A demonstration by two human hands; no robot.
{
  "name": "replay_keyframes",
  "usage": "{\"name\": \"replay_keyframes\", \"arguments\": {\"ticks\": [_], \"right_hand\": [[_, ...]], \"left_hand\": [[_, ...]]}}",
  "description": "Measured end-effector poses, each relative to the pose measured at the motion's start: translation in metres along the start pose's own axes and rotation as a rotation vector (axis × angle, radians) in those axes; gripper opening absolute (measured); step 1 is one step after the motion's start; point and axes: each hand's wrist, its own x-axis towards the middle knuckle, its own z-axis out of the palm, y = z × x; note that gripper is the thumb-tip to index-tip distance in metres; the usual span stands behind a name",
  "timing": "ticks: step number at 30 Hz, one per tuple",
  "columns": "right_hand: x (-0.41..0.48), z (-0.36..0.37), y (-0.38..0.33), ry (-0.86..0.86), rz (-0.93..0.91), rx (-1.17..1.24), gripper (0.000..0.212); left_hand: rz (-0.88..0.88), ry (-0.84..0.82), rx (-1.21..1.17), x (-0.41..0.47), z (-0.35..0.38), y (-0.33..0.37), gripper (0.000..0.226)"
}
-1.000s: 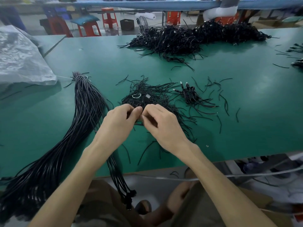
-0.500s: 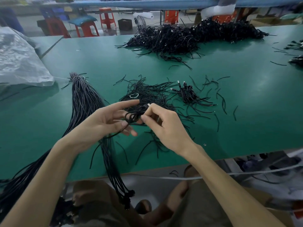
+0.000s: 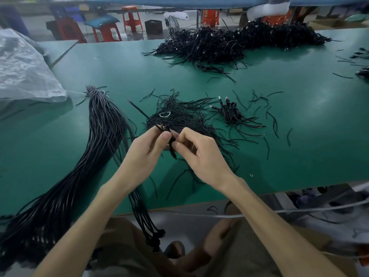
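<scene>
My left hand (image 3: 145,150) and my right hand (image 3: 201,154) meet over the green table (image 3: 119,72). Between them is a small coiled black cable (image 3: 172,145); both hands pinch it with thumb and fingers. One stiff end of that cable (image 3: 139,111) sticks up and to the left past my left fingers. Just behind the hands lies a loose heap of short black wire ties (image 3: 183,116).
A long tied bundle of black cables (image 3: 95,140) runs from mid-table off the front edge at left. A small bunch of finished coiled cables (image 3: 231,112) lies right of the ties. A big cable pile (image 3: 235,43) sits at the back. A plastic sheet (image 3: 24,68) covers the left.
My left hand, spread open half a second ago, has closed its fingers onto the coil. A cable end now sticks out up-left. Both hands stay over the tie heap.
</scene>
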Motion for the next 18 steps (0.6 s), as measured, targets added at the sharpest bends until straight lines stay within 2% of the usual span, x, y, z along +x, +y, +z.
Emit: {"name": "replay_keyframes", "arguments": {"ticks": [3,6,9,11,13,15,18], "right_hand": [[0.0,0.003,0.004,-0.025,-0.016,-0.059,0.021],[0.0,0.004,0.007,-0.02,-0.089,-0.191,0.022],[0.0,0.005,0.007,-0.001,-0.252,-0.414,0.015],[-0.001,0.006,0.008,0.02,-0.408,-0.644,0.012],[-0.003,0.006,0.009,0.03,-0.52,-0.79,0.013],[-0.005,0.002,0.01,0.022,-0.532,-0.797,0.013],[-0.01,-0.004,0.01,-0.005,-0.437,-0.762,0.02]], "left_hand": [[-0.115,0.07,0.179,0.001,0.007,-0.001,0.035],[-0.144,0.036,0.348,0.005,0.005,0.004,0.047],[-0.199,-0.081,0.418,0.014,-0.002,0.006,0.061],[-0.313,-0.19,0.327,0.018,-0.005,0.007,0.061],[-0.439,-0.268,0.135,0.02,-0.006,0.006,0.055],[-0.473,-0.326,0.042,0.02,-0.006,0.006,0.052],[-0.408,-0.359,0.049,0.02,-0.003,0.004,0.05]]}}
